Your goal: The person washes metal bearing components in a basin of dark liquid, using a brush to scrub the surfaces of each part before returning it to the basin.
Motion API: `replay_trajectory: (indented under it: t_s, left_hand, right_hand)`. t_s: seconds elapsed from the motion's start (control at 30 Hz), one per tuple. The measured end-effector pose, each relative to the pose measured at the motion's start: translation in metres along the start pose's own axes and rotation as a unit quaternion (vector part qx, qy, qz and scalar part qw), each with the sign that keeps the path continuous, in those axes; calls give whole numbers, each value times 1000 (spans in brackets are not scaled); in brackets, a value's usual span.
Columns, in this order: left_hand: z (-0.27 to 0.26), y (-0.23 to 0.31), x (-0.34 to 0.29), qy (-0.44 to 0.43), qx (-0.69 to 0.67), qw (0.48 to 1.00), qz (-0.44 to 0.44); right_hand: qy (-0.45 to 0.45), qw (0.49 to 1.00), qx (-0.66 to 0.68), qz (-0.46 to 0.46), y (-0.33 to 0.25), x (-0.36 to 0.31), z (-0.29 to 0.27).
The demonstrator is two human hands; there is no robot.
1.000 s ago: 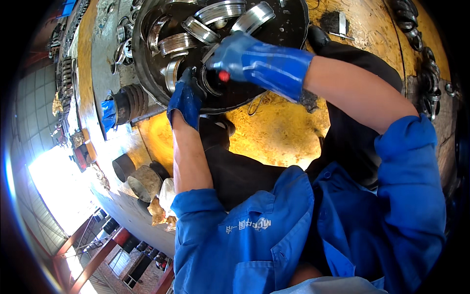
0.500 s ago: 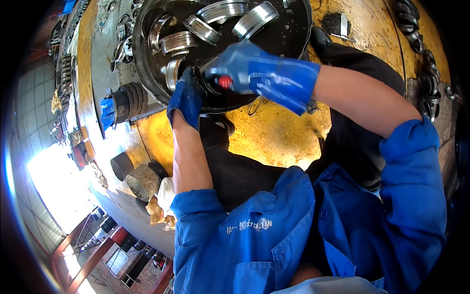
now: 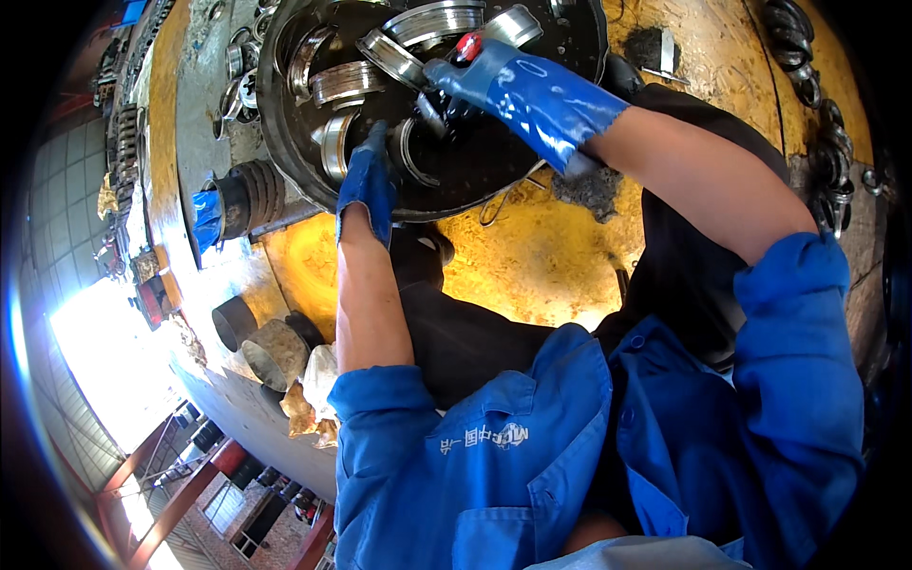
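Observation:
My right hand point(image 3: 503, 81), in a blue rubber glove, is closed round a red-handled brush point(image 3: 468, 46). Its shiny metal band shows below the fingers, over the dark inside of a round black basin point(image 3: 285, 157). My left hand point(image 3: 367, 176), gloved the same way, grips a metal ring point(image 3: 410, 157) by its left side, low in the basin near the front rim; its fingertips are partly hidden. Close by the left fingers stands another ring point(image 3: 336, 144) with a brassy edge. Further in lie a wide grooved ring point(image 3: 347, 84), a tilted ring point(image 3: 391, 57) and several more.
Left of the basin are a stack of dark rings point(image 3: 256, 195) and a blue plastic wrap point(image 3: 206, 218). Loose rings point(image 3: 235, 100) lie at the upper left. A grey rag point(image 3: 589, 193) and a bent wire point(image 3: 494, 204) are beside the basin's near right rim. Chain-like dark parts point(image 3: 831, 152) line the right.
My right hand has moved up and away from my left hand, still holding the brush, and uncovers the ring. The left hand has shifted slightly down and right.

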State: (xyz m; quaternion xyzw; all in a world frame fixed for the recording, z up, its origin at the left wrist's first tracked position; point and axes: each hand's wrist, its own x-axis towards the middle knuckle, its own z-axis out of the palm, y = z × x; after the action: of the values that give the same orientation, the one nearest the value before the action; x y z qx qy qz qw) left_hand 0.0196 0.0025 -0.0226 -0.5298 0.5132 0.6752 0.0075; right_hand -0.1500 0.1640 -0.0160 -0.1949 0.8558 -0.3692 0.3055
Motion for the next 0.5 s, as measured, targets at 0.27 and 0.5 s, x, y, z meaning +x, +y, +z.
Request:
replay_trajectory:
  t_s: [0.27, 0.5]
  left_hand:
    - [16, -6, 7, -99, 73, 991, 51]
    - [27, -10, 31, -102, 80, 991, 30]
  right_hand:
    - [-36, 997, 23, -62, -8, -22, 7]
    - [-27, 995, 56, -78, 31, 30, 28]
